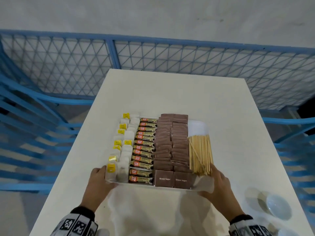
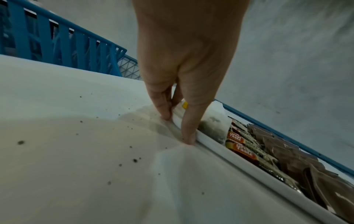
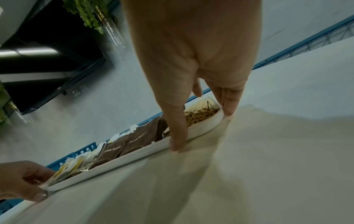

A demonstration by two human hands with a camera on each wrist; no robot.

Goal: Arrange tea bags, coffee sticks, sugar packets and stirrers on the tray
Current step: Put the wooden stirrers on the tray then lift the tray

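Observation:
A white tray (image 1: pixel 198 126) sits on the white table (image 1: pixel 170 92). From left to right it holds tea bags (image 1: pixel 122 150) with yellow tags, a column of coffee sticks (image 1: pixel 144 147), brown sugar packets (image 1: pixel 172 143) and a bundle of wooden stirrers (image 1: pixel 200 154). My left hand (image 1: pixel 104 178) frames the near left corner, thumb along the near rim, fingers on the left side. My right hand (image 1: pixel 214 181) frames the near right corner the same way. In the wrist views the straight fingers (image 2: pixel 188 136) and the thumb (image 3: pixel 177 141) press against the tray's rim (image 2: pixel 229 157) (image 3: pixel 134 157).
A small white dish (image 1: pixel 278 208) stands on the table at the near right. A blue mesh fence (image 1: pixel 153 53) runs behind the table, with blue slatted frames (image 1: pixel 25 133) at the left. Dark specks (image 2: pixel 135 160) dot the tabletop near the left hand.

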